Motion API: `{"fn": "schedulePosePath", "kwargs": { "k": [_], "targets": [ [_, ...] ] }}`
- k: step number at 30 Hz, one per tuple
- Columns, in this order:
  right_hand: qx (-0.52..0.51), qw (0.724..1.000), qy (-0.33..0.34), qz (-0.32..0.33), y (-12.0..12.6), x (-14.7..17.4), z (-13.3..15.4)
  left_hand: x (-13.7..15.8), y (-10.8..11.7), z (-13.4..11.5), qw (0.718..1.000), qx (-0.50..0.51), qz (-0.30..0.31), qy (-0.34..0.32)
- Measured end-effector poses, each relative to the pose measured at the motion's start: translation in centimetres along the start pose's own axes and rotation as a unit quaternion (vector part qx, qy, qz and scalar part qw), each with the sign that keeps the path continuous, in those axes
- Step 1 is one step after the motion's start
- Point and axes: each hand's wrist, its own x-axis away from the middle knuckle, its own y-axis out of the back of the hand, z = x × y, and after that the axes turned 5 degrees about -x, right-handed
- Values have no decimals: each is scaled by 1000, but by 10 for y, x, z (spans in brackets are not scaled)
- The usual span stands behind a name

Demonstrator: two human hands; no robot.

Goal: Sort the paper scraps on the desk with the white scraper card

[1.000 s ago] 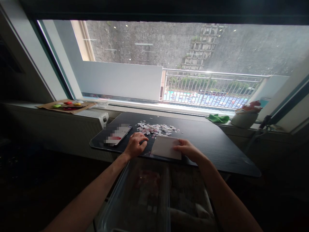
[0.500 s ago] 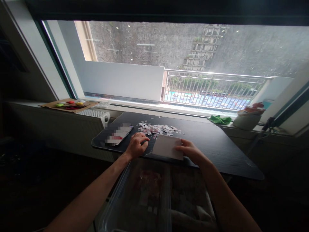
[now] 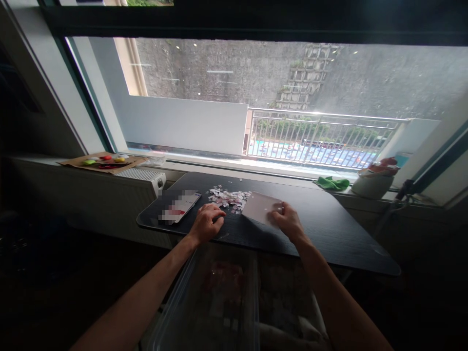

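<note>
My right hand (image 3: 289, 222) grips the right edge of a flat, pale card or thin board (image 3: 260, 206), thumb on its near face. The card is tilted above the dark table, its left edge close to a heap of small white and pinkish paper scraps (image 3: 227, 197). It hides the right part of that heap. My left hand (image 3: 207, 223) rests by the table's near edge, fingers loosely bent and thumb apart from them, with nothing visible between. Left of it lies a phone (image 3: 183, 208), its screen partly blurred out.
The dark table (image 3: 321, 229) stands below a window. A clear plastic bin (image 3: 256, 302) is under its near edge. Behind on the sill are a green cloth (image 3: 332, 183) and a pale pot-like container (image 3: 373, 184). Cardboard (image 3: 109, 165) with colourful pieces lies left, beside a radiator (image 3: 146, 178).
My right hand has lifted and tilted the card and moved it slightly right and away from me. More table shows beneath it. My left hand has stayed nearly still.
</note>
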Motion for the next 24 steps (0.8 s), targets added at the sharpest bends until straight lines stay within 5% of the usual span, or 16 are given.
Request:
{"fn": "schedulePosePath", "kwargs": {
  "k": [10, 19, 24],
  "targets": [
    [14, 1000, -5, 27, -13, -2, 9, 0, 1, 1, 1000, 0, 2, -4],
    [-12, 989, -131, 74, 99, 25, 10, 0, -1, 2, 1000, 6, 1, -9],
    [-59, 984, -152, 66, 107, 21, -1, 0, 1, 3, 1000, 3, 3, -16]
  ]
}}
